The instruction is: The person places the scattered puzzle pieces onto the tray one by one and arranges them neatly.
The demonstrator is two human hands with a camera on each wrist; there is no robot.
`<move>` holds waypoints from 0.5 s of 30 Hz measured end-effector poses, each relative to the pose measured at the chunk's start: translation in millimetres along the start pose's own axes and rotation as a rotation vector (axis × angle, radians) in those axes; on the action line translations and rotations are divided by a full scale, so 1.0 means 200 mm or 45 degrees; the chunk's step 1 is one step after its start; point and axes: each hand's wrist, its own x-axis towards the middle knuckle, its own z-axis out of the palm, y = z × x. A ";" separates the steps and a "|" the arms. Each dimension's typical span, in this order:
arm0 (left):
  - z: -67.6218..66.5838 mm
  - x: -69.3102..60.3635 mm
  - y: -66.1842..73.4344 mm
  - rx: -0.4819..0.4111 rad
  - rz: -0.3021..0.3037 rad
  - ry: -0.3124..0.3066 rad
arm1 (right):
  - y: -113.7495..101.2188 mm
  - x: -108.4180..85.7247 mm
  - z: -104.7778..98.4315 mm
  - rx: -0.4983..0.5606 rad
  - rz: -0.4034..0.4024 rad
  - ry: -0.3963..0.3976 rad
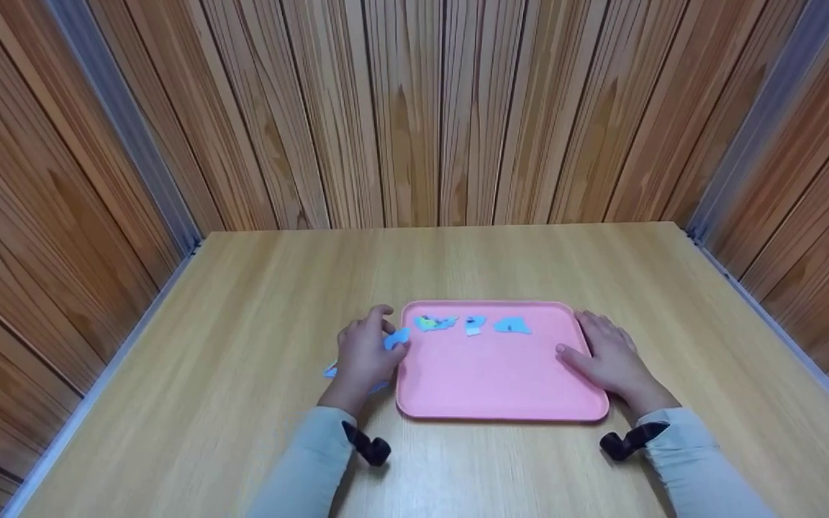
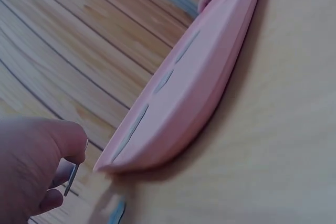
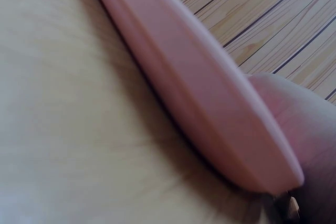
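My left hand (image 1: 365,352) is at the left edge of a pink tray (image 1: 494,381) and pinches a flat blue puzzle piece (image 1: 396,337) between thumb and fingers. The left wrist view shows the thin edge of that piece (image 2: 71,179) below the bent fingers. Along the tray's far side lie three separate printed pieces: one blue with yellow-green (image 1: 434,323), a small blue and white one (image 1: 474,325) and a plain blue one (image 1: 512,325). At the tray's right rim, my right hand (image 1: 610,358) holds on, thumb over the inside and fingers along the outside.
More flat printed pieces (image 1: 330,370) lie on the wooden table (image 1: 242,345), partly hidden under the left hand and wrist. Wood-panelled walls (image 1: 414,115) enclose the table at the back and both sides. A black wrist camera (image 1: 371,450) sits at each cuff.
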 end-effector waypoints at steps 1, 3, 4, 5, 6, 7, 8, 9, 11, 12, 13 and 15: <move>0.01 0.00 0.01 0.005 0.016 -0.007 | 0.00 0.00 0.00 0.002 0.005 -0.005; 0.02 -0.01 0.04 0.009 0.034 -0.017 | 0.00 -0.01 0.00 0.007 0.012 -0.010; 0.03 -0.01 0.05 -0.001 0.032 -0.022 | 0.00 -0.01 0.00 0.008 0.014 -0.008; 0.04 -0.02 0.06 -0.017 0.034 -0.030 | 0.00 -0.01 0.00 0.008 0.014 -0.006; 0.04 -0.02 0.07 -0.030 0.039 -0.037 | 0.00 -0.01 0.00 0.009 0.013 -0.003; 0.05 -0.02 0.08 -0.044 0.042 -0.045 | 0.00 -0.01 0.00 0.012 0.013 -0.002; 0.06 -0.02 0.09 -0.056 0.039 -0.054 | 0.00 -0.01 0.00 0.013 0.012 0.001; 0.06 -0.02 0.10 -0.063 0.053 -0.062 | 0.00 -0.01 0.00 0.013 0.009 0.003; 0.07 -0.02 0.11 -0.059 0.102 -0.077 | 0.00 0.00 0.00 0.014 0.008 0.003; 0.08 -0.02 0.11 -0.058 0.123 -0.083 | 0.00 0.00 0.00 0.014 0.007 0.002; 0.09 -0.02 0.12 -0.056 0.142 -0.088 | 0.00 0.00 0.00 0.013 0.007 0.002; 0.10 -0.02 0.13 -0.042 0.196 -0.091 | 0.00 0.00 0.01 0.005 0.000 0.008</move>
